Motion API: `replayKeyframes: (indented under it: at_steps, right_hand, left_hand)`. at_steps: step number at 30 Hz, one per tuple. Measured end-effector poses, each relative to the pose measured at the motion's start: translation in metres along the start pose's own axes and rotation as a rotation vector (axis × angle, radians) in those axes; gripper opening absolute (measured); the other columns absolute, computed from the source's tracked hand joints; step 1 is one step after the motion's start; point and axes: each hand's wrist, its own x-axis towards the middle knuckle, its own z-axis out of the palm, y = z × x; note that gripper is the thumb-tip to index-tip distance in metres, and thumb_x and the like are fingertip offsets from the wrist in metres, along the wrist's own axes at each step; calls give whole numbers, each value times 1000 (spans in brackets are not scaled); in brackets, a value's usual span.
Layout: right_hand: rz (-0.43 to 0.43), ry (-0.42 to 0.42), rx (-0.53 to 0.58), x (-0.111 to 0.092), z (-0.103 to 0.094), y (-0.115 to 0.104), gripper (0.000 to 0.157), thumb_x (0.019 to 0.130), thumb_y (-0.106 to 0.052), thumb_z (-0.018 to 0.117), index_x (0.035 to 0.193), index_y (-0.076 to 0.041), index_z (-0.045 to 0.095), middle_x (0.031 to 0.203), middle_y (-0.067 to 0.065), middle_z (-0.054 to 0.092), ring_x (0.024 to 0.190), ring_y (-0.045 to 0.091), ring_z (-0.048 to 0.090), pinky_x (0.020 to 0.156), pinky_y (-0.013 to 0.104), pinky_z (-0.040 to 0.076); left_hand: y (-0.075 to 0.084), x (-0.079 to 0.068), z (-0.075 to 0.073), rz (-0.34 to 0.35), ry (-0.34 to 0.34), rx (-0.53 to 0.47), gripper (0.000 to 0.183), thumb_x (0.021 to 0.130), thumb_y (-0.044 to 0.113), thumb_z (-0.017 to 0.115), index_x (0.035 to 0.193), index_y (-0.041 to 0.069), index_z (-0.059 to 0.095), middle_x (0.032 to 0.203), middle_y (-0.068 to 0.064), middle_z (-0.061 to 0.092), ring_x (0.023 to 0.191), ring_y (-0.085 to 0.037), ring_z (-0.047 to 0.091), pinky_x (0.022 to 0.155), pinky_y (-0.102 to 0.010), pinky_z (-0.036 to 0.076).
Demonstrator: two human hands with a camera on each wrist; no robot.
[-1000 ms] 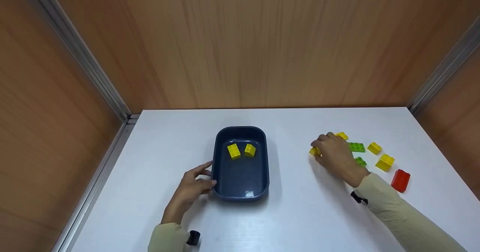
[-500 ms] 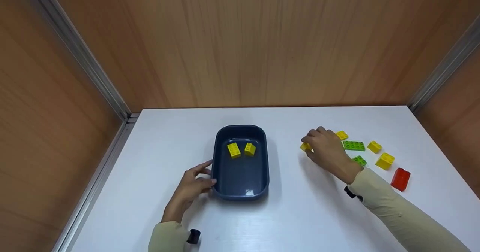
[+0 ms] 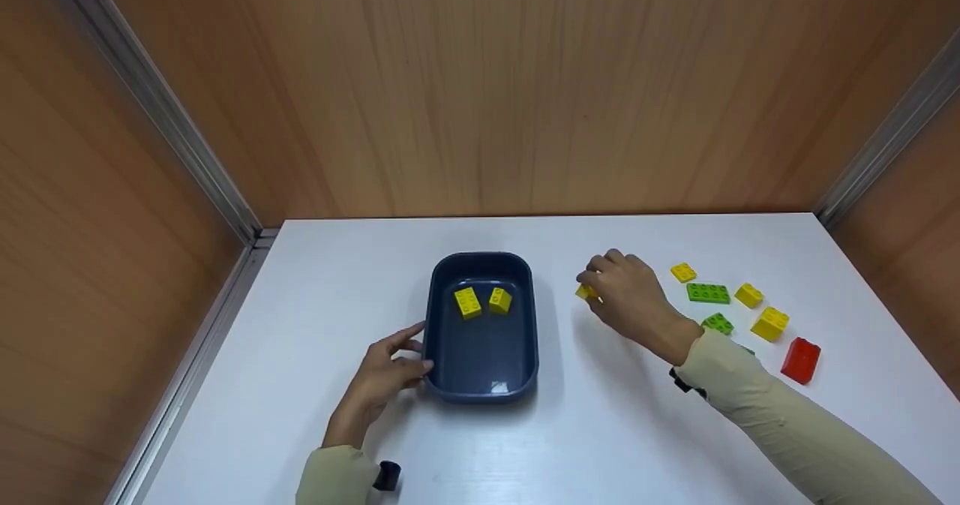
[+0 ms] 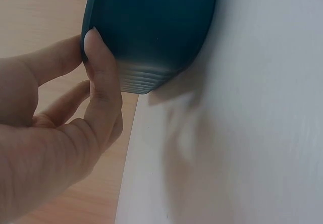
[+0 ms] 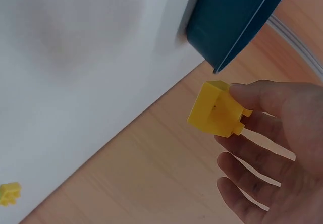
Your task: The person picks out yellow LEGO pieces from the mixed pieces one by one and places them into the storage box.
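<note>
My left hand holds the left edge of a dark blue tray, its thumb and index finger at the rim in the left wrist view. Two yellow building bricks lie inside, toward the far end. To the right of the tray, my right hand pinches another yellow brick between thumb and fingers, raised over the table. In the right wrist view its studs face the palm, and the tray's wall is just beyond it.
Loose bricks lie on the white table at the right: several yellow ones, green ones and a red one. The right forearm partly covers one green brick. Wooden panels stand behind and at both sides.
My right hand has moved left toward the tray with the yellow brick, uncovering bricks behind it. The left hand and the tray have stayed put.
</note>
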Motion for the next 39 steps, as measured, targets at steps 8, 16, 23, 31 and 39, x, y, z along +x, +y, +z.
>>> replayKeyframes:
  at_steps: [8,16,23,31,39]
  right_hand:
    - [-66,25,-14,11,-1,-17,26,84,-11,90,109,-9,82,107,10,77,97,28,68,84,39,61]
    - [-117,41,-3,20,-2,-32,26,85,-12,89,110,-9,83,107,9,77,97,27,68,84,39,60]
    - [-150,44,-3,29,-2,-45,24,86,-12,87,110,-11,83,108,8,77,96,26,68,85,39,61]
    - [-192,38,-4,38,0,-58,21,90,-13,85,110,-10,83,107,7,76,96,25,68,85,38,61]
    - [-252,50,-53,48,3,-71,21,88,-14,87,109,-11,83,106,6,76,95,24,69,80,37,60]
  left_hand:
    - [1,-2,-1,23,-14,-16,69,89,-6,74,154,5,54,123,-19,57,81,-20,65,75,-36,60]
    - [-1,0,0,16,-7,-5,68,90,-5,74,154,6,54,123,-18,57,83,-21,65,79,-38,60]
    - [-1,-1,-1,13,-10,-12,68,89,-6,74,154,6,55,123,-19,57,81,-20,64,78,-37,60]
    - [-1,-1,-2,5,-8,-13,68,90,-6,74,154,8,55,122,-18,56,82,-20,64,78,-36,60]
    - [-1,1,-1,-4,3,-7,68,89,-6,74,154,8,56,123,-18,58,83,-21,66,78,-35,60]
